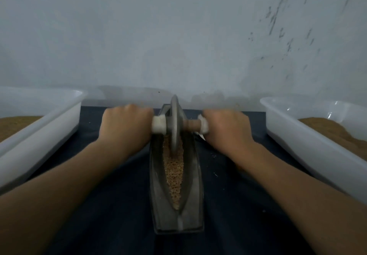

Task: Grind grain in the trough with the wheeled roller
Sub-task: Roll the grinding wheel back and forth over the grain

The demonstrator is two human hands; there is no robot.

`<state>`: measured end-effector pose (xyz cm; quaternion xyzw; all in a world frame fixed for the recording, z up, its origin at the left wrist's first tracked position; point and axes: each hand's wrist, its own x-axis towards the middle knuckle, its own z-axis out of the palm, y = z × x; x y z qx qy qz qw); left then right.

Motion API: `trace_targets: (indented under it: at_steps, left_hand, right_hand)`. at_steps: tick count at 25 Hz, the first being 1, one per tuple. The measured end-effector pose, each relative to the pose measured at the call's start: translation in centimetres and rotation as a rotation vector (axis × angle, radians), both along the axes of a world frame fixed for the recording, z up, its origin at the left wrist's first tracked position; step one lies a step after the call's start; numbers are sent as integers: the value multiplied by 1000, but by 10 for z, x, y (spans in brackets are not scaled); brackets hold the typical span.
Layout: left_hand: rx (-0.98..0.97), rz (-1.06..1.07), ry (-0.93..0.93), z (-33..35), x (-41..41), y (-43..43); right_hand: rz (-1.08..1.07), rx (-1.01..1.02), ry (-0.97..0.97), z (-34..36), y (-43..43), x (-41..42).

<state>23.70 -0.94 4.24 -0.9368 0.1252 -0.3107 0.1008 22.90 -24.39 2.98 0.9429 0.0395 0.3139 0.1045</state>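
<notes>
A scuffed pale wall (178,36) backs a dark blue surface (238,195). The grey, boat-shaped trough (193,195) lies lengthwise at centre and holds tan grain (174,171). The wheeled roller (175,123), a grey disc on a wooden axle, stands upright at the trough's far end. The left hand (125,127) and right hand (226,129) each wrap their fingers round the white-wrapped axle ends.

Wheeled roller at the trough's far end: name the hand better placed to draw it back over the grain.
Left, marginally: the left hand grips the roller close against its wheel, while the right hand sits farther out along the axle. Both should pull.
</notes>
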Motion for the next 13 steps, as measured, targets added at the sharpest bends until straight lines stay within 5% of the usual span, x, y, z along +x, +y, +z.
trace_targets:
  at_steps: [6, 13]
  left_hand:
    - [73, -258, -165, 6, -84, 34]
    - [-58, -32, 227, 1, 32, 11]
  right_hand:
    - [111, 9, -6, 5, -15, -108]
    - [-29, -59, 20, 10, 3, 14]
